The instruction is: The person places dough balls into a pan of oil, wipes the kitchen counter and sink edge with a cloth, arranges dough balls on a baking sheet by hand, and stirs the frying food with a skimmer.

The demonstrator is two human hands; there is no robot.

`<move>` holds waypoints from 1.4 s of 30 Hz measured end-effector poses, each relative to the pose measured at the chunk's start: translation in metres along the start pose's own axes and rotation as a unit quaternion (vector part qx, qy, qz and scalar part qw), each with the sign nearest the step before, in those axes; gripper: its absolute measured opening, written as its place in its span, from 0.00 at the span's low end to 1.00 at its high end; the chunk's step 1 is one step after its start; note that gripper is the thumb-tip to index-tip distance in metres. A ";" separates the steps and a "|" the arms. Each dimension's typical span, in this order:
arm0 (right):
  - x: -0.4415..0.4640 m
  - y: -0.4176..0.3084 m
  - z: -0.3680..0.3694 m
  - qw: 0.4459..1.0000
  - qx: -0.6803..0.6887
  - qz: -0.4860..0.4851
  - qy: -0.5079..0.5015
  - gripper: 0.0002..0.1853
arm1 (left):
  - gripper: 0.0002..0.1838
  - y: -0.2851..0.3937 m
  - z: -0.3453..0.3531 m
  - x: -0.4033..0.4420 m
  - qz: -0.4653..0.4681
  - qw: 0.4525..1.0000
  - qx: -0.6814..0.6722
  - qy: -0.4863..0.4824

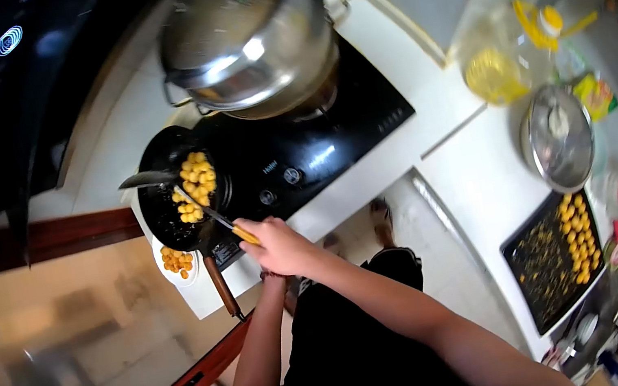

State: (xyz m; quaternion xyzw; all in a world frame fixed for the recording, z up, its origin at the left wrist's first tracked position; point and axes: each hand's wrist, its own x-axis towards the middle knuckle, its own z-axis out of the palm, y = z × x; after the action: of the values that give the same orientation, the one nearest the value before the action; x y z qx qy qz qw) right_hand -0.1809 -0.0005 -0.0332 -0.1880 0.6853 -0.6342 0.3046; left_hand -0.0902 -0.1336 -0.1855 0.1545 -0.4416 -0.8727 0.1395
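My right hand (282, 244) is closed around the yellow handle of a metal spatula (219, 215). Its broad blade reaches over a black frying pan (157, 221), above the pan's left side. Golden round balls (195, 181) are heaped in the right part of the pan. My left hand (277, 267) lies close against the right one, mostly hidden behind it; a bracelet circles its wrist, and its fingers do not show. The pan's brown handle (222, 288) points down toward me, with neither hand visibly on it.
A large lidded steel pot (247, 47) stands on the black cooktop (359, 101). Below the pan, a white plate (185, 279) holds browned balls. On the right counter are a black tray (539, 280) with yellow balls, a steel bowl (559, 136) and an oil jug (498, 69).
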 end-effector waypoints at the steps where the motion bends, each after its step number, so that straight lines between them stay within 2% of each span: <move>1: 0.000 -0.001 0.002 0.997 0.007 -0.060 0.038 0.26 | 0.20 0.011 0.001 -0.009 -0.005 0.992 0.124 0.003; 2: 0.002 -0.003 0.001 0.996 0.009 -0.082 0.044 0.26 | 0.20 0.021 0.003 -0.016 -0.010 0.969 0.246 0.012; 4: 0.003 -0.024 -0.012 0.999 -0.024 -0.034 0.005 0.26 | 0.20 0.043 0.010 -0.024 -0.034 0.876 0.479 0.047; 5: 0.003 -0.021 -0.009 0.998 -0.044 -0.048 0.024 0.25 | 0.18 0.067 0.035 -0.032 -0.043 0.895 0.439 0.068; 6: 0.003 -0.024 -0.009 0.997 -0.068 -0.027 0.026 0.25 | 0.17 0.081 0.044 -0.035 -0.014 0.922 0.382 0.068; 8: 0.006 -0.024 0.003 0.987 -0.134 -0.052 0.069 0.25 | 0.16 0.120 0.050 -0.044 -0.025 0.923 0.375 0.089; 10: 0.012 -0.032 0.009 0.988 -0.144 -0.029 0.041 0.25 | 0.15 0.147 0.043 -0.050 0.002 0.938 0.334 0.097; 12: 0.024 -0.034 0.024 0.981 -0.177 -0.007 0.079 0.25 | 0.15 0.176 0.039 -0.054 0.016 0.924 0.358 0.132; 13: 0.030 -0.040 0.029 0.980 -0.183 0.031 0.068 0.25 | 0.13 0.183 0.029 -0.054 0.054 0.918 0.364 0.146; 14: 0.037 -0.044 0.035 0.979 -0.192 0.024 0.067 0.25 | 0.13 0.191 0.017 -0.053 0.062 0.921 0.356 0.148; 16: 0.046 -0.039 0.050 0.971 -0.219 0.021 0.094 0.25 | 0.12 0.201 -0.012 -0.055 0.096 0.869 0.446 0.192; 21: 0.061 -0.031 0.090 0.950 -0.275 0.015 0.149 0.24 | 0.10 0.209 -0.067 -0.060 0.124 0.864 0.437 0.219; 24: 0.067 -0.023 0.108 0.940 -0.296 0.019 0.170 0.24 | 0.10 0.205 -0.092 -0.061 0.146 0.877 0.416 0.190; 28: 0.074 -0.020 0.134 0.925 -0.322 0.029 0.198 0.23 | 0.10 0.215 -0.102 -0.061 0.129 0.898 0.397 0.142; 32: 0.086 0.001 0.158 0.936 -0.300 0.038 0.181 0.19 | 0.11 0.217 -0.118 -0.061 0.106 0.914 0.378 0.102; 34: 0.096 -0.012 0.162 0.969 -0.175 0.100 0.146 0.19 | 0.11 0.221 -0.121 -0.062 0.104 0.906 0.402 0.087; 36: 0.100 -0.012 0.159 0.984 -0.052 0.096 0.142 0.18 | 0.12 0.221 -0.125 -0.062 0.108 0.911 0.392 0.069; 38: 0.099 -0.005 0.149 0.982 -0.089 0.073 0.147 0.17 | 0.12 0.226 -0.128 -0.060 0.108 0.913 0.389 0.061; 39: 0.101 0.007 0.140 0.970 -0.188 0.023 0.151 0.17 | 0.12 0.226 -0.130 -0.060 0.109 0.914 0.387 0.058; 40: 0.100 0.012 0.136 0.968 -0.189 0.013 0.165 0.16 | 0.12 0.225 -0.133 -0.060 0.109 0.914 0.386 0.054; 42: 0.085 -0.021 0.142 0.974 -0.123 0.115 0.155 0.14 | 0.13 0.216 -0.140 -0.057 0.108 0.919 0.377 0.049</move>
State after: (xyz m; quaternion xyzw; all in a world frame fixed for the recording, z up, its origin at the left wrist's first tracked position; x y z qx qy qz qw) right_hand -0.1532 -0.1650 -0.0292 -0.0437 0.8140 -0.5271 0.2401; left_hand 0.0401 -0.3372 -0.0799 0.1893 -0.7447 -0.6125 0.1858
